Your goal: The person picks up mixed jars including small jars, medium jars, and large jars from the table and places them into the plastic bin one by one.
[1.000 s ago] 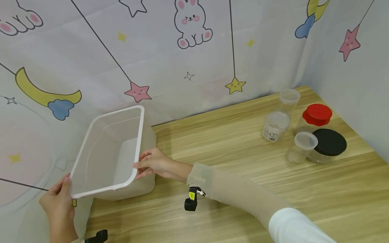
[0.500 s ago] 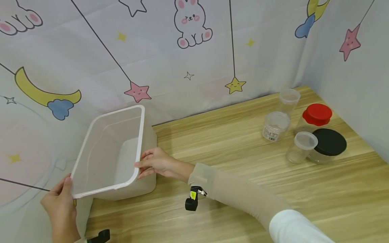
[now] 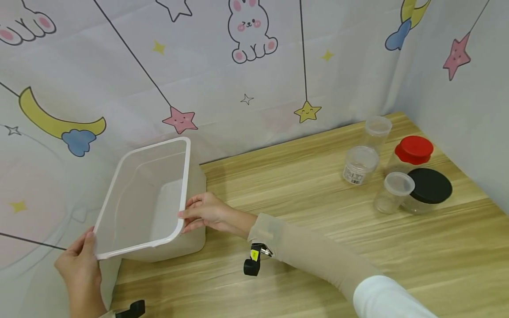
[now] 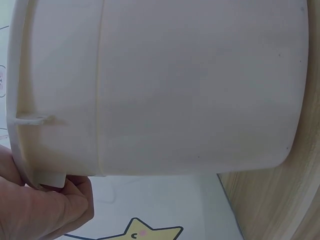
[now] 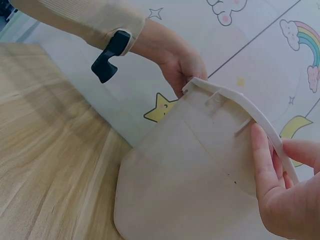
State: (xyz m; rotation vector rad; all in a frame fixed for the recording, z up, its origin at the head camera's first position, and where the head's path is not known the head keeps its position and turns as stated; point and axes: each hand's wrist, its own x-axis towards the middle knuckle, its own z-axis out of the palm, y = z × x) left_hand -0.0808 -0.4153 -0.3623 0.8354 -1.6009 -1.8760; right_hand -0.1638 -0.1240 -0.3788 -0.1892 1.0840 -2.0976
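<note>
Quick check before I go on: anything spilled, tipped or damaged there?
Nothing looks spilled or tipped; the clear containers stand upright. The one oddity is a few small dark specks on the white bin's otherwise plain outer wall; I can't tell whether they're dirt or damage.

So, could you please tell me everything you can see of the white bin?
The white bin is a deep, open-topped, apparently plastic tub with rounded corners, a protruding rim, small ribs under it and some dark specks outside. Nothing shows in its visible inside. It is mouth upward at the left of the wooden table, close to the patterned cloth; whether its base lies flat is unclear. The left hand grips the rim's near left corner; the right hand pinches its right side.
</note>
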